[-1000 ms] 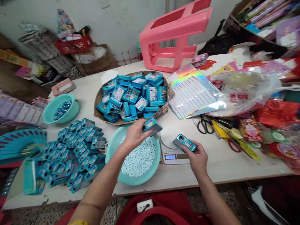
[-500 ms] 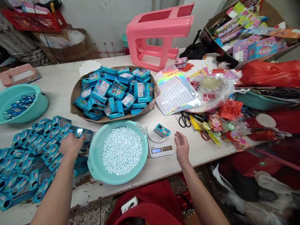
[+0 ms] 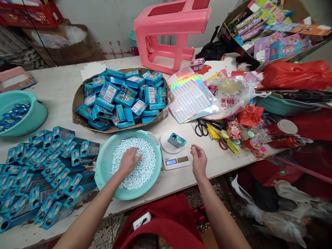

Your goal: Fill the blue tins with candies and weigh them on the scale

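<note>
My left hand rests on the pale blue candies in a teal basin, fingers lying flat among them. My right hand hovers open and holding nothing just right of a small white scale. A small blue tin sits on the scale's round pan. Left of the basin lies a spread of several blue tins on the table.
A cardboard tray heaped with blue boxes stands behind the basin. Another teal bowl is at far left. Holographic sheets, scissors, a pink stool and packaging clutter fill the right side.
My left hand set a tin down on the spread at left, then moved into the candy basin. My right hand put its tin on the scale and drew back open.
</note>
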Demonstrator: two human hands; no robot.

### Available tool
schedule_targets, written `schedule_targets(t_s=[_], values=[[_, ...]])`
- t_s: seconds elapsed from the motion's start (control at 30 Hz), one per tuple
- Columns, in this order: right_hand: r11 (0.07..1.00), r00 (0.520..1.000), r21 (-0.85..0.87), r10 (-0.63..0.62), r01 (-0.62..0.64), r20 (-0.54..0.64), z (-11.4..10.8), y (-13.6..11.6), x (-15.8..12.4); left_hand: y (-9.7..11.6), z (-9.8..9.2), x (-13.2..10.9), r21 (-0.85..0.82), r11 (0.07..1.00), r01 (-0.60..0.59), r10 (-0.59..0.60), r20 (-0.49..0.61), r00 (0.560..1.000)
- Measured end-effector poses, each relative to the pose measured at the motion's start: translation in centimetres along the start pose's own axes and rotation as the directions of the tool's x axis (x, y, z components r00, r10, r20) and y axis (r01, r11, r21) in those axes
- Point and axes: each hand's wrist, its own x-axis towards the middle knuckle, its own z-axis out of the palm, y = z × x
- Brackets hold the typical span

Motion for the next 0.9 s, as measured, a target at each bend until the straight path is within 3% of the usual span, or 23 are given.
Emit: schedule_targets(t_s=[0.07, 0.13, 0.23, 0.33, 0.4, 0.47, 0.53, 0.57, 0.63, 0.7, 0.77, 0.9], values=[[0.997, 0.997, -0.038, -0.058, 0.060, 0.058, 1.3, -0.6, 0.2, 3.1, 2.9, -0.3, 0.027, 0.998, -0.050, 0.048, 0.061, 0.997], [0.987, 0.982, -0.083, -0.125, 0.137, 0.140, 2.9, -1.2, 0.6, 4.6, 4.6, -1.1, 0.057, 0.995, -0.077, 0.072, 0.095, 0.993], [0.974, 0.962, -0.149, -0.135, 0.173, 0.236, 4.8, -2.2, 1.3, 4.3, 5.1, -2.6, -0.021, 0.997, -0.073, 0.075, 0.150, 0.986], [0.973, 0.967, -0.162, -0.127, 0.164, 0.219, 5.7, -4.3, 1.0, 2.6, 3.7, -3.4, -0.285, 0.948, 0.139, -0.121, 0.082, 0.989], [0.968, 0.958, -0.135, -0.177, 0.211, 0.226, 5.8, -6.3, -0.2, 1.8, 1.9, -3.5, -0.582, 0.749, 0.317, -0.330, 0.088, 0.940], [0.952, 0.916, -0.117, -0.232, 0.282, 0.326, 5.9, -8.3, -2.3, 1.8, -0.5, -3.4, -0.836, 0.395, 0.381, -0.450, 0.185, 0.873], [0.927, 0.829, -0.098, -0.273, 0.363, 0.488, 6.5, -9.7, -4.9, 2.7, -3.2, -3.3, -0.951, 0.048, 0.304, -0.459, 0.250, 0.853], [0.910, 0.775, -0.095, -0.285, 0.404, 0.563, 6.9, -10.0, -6.2, 3.3, -4.5, -3.3, -0.968, -0.078, 0.239, -0.446, 0.249, 0.860], [0.871, 0.676, -0.101, -0.295, 0.481, 0.676, 8.1, -9.8, -8.5, 4.8, -6.5, -3.3, -0.968, -0.231, 0.100, -0.433, 0.194, 0.880], [0.830, 0.605, -0.115, -0.295, 0.545, 0.740, 9.3, -8.9, -10.3, 6.0, -7.6, -3.2, -0.962, -0.272, -0.027, -0.454, 0.104, 0.885], [0.803, 0.566, -0.128, -0.287, 0.582, 0.772, 10.1, -8.0, -11.4, 6.7, -7.6, -3.0, -0.964, -0.242, -0.110, -0.507, 0.029, 0.861], [0.779, 0.549, -0.151, -0.277, 0.609, 0.788, 10.7, -7.6, -11.9, 7.0, -6.5, -2.6, -0.979, -0.119, -0.166, -0.595, -0.064, 0.801]])
